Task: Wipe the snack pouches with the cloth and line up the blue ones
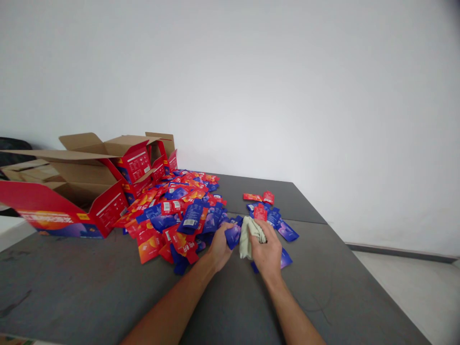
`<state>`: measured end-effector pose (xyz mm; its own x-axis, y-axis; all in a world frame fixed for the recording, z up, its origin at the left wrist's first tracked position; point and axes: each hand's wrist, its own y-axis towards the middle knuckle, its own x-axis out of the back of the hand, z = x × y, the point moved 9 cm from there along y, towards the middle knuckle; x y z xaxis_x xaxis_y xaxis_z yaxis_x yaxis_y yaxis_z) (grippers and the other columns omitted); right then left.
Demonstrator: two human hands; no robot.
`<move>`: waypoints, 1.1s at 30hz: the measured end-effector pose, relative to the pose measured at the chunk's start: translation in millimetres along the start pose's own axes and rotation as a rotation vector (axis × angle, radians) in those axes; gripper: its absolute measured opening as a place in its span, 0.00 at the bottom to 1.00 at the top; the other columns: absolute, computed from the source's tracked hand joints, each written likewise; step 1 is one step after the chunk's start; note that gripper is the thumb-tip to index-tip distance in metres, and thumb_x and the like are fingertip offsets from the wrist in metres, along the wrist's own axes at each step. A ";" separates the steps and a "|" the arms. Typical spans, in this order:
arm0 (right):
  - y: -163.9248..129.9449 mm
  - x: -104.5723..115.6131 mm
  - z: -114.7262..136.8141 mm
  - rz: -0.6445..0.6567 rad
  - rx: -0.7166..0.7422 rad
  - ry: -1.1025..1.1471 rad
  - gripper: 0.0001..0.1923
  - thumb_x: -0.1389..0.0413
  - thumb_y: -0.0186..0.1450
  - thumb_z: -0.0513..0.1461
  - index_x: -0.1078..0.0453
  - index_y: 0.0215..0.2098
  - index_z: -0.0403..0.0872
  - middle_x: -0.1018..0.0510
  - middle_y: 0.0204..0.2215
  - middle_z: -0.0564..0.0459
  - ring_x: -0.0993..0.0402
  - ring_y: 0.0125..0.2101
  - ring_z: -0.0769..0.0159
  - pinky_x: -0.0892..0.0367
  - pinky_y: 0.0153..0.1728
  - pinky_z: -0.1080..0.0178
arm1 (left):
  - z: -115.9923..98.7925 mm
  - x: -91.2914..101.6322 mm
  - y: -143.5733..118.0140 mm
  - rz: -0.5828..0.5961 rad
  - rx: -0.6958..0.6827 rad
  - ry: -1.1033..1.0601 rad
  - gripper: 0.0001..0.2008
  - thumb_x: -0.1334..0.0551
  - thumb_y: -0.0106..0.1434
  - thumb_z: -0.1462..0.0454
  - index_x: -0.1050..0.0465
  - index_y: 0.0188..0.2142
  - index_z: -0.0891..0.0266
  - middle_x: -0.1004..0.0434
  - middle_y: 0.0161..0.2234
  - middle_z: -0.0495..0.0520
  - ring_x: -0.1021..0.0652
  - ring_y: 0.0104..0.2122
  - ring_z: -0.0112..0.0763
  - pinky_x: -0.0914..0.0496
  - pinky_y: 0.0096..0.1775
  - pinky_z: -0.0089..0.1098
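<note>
**Cloth and blue sachet in hand at the pile's edge**

The right hand [266, 250] has its fingers curled around a pale green cloth [247, 235], which bunches up between the two hands just above the grey table [323, 287]. The left hand [220, 247] pinches a blue sachet [233, 235] with closed fingers, right beside the cloth. A heap of red and blue sachets [176, 211] spreads to the left, touching open red cardboard boxes [108, 191]; a smaller cluster of sachets [269, 215] lies just beyond the cloth
</note>
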<state>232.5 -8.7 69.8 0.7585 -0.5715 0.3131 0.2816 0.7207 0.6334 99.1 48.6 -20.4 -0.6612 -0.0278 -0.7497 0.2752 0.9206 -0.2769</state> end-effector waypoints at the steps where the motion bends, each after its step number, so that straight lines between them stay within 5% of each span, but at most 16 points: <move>1: -0.4 -3.7 -0.8 0.033 -0.006 0.010 0.17 0.45 0.62 0.36 0.25 0.49 0.48 0.23 0.49 0.46 0.27 0.50 0.57 0.34 0.55 0.53 | 0.1 -1.4 0.1 0.015 -0.011 0.022 0.09 0.38 0.58 0.63 0.25 0.37 0.65 0.20 0.33 0.52 0.20 0.35 0.32 0.27 0.41 0.31; 4: -4.2 -20.5 0.9 0.178 -0.008 0.047 0.18 0.45 0.61 0.36 0.24 0.48 0.49 0.22 0.49 0.47 0.26 0.50 0.57 0.33 0.55 0.54 | -5.7 -4.2 2.8 0.068 -0.093 0.119 0.13 0.38 0.58 0.61 0.24 0.40 0.65 0.18 0.38 0.55 0.20 0.42 0.38 0.28 0.48 0.35; 8: -7.2 -31.0 2.0 0.266 -0.024 0.051 0.17 0.44 0.59 0.36 0.23 0.46 0.50 0.20 0.47 0.48 0.24 0.47 0.58 0.31 0.52 0.56 | -30.9 -2.2 7.5 0.068 -0.387 0.456 0.17 0.39 0.59 0.60 0.23 0.47 0.62 0.22 0.51 0.58 0.25 0.54 0.42 0.36 0.58 0.39; 15: 9.5 -1.7 -40.4 0.121 -0.226 -0.172 0.16 0.44 0.57 0.40 0.22 0.42 0.48 0.18 0.42 0.48 0.22 0.42 0.56 0.30 0.48 0.57 | -47.3 -2.8 4.7 -0.126 -0.814 1.269 0.27 0.38 0.61 0.61 0.33 0.59 0.65 0.31 0.59 0.64 0.33 0.61 0.45 0.42 0.63 0.44; 23: 19.9 21.2 -80.6 0.104 -0.386 -0.368 0.18 0.46 0.59 0.42 0.21 0.44 0.47 0.18 0.40 0.45 0.22 0.40 0.52 0.30 0.44 0.56 | -22.1 -14.1 6.1 -0.085 -0.836 1.829 0.22 0.37 0.58 0.67 0.29 0.54 0.61 0.45 0.67 0.64 0.45 0.66 0.55 0.48 0.64 0.52; 28: 17.6 14.7 -86.1 0.161 -0.409 -0.289 0.17 0.45 0.58 0.43 0.21 0.43 0.50 0.17 0.38 0.48 0.22 0.38 0.54 0.30 0.40 0.58 | -18.5 -30.8 -4.4 0.016 -0.941 1.851 0.25 0.42 0.57 0.75 0.29 0.54 0.59 0.41 0.66 0.61 0.50 0.68 0.52 0.53 0.65 0.55; 33: 9.9 3.2 -94.7 0.214 -0.459 -0.164 0.15 0.43 0.54 0.42 0.20 0.39 0.50 0.17 0.32 0.51 0.22 0.32 0.58 0.31 0.33 0.62 | 6.5 -50.0 -5.7 0.449 -0.846 1.651 0.30 0.49 0.52 0.80 0.26 0.51 0.62 0.25 0.53 0.60 0.30 0.57 0.39 0.38 0.60 0.41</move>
<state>293.4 33.8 10.1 0.7357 -0.4199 0.5314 0.3868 0.9046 0.1793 135.1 42.3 14.8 -0.6993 0.1084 0.7066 0.5648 0.6898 0.4531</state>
